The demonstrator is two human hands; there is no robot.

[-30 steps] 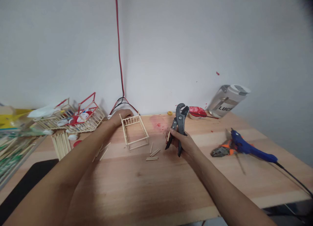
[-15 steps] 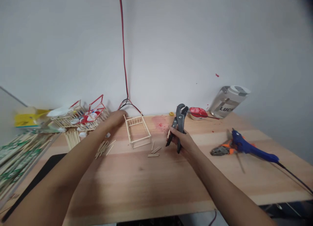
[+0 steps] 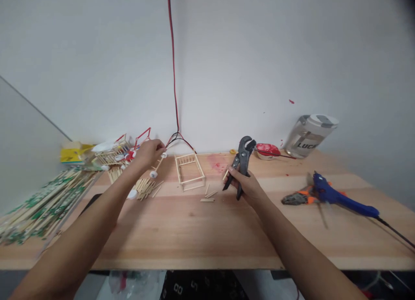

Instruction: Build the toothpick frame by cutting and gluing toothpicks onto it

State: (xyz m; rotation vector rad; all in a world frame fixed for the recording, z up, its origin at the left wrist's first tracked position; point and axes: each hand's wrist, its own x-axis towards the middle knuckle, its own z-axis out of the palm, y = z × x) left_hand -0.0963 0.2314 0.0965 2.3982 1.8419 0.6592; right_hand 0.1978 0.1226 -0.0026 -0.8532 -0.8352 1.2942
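My left hand (image 3: 149, 153) is closed by the red-handled stick carts, its fingertips at one end of a wheel axle (image 3: 158, 165), a thin stick with white round wheels at both ends. My right hand (image 3: 248, 183) grips a dark pipe cutter (image 3: 244, 155), jaws upward, above the table. A short stick piece (image 3: 226, 174) also pokes out between its fingers. Between my hands stands a small rectangular stick frame (image 3: 190, 170) with short slats at its far end. Several cut sticks (image 3: 209, 195) lie in front of it, and a larger pile of short sticks (image 3: 145, 188) lies under my left forearm.
Small stick carts (image 3: 113, 155) stand at the back left, partly behind my left hand. Packed long sticks (image 3: 42, 200) lie at the left. Pliers (image 3: 296, 197), a blue glue gun (image 3: 340, 198), a red-stained dish (image 3: 267, 151) and a tilted clear jar (image 3: 311, 135) are on the right.
My left hand has drawn back from near the wall and moved left, and the wheel axle now shows at its fingertips. The view has shifted left. My right hand still holds the cutter.
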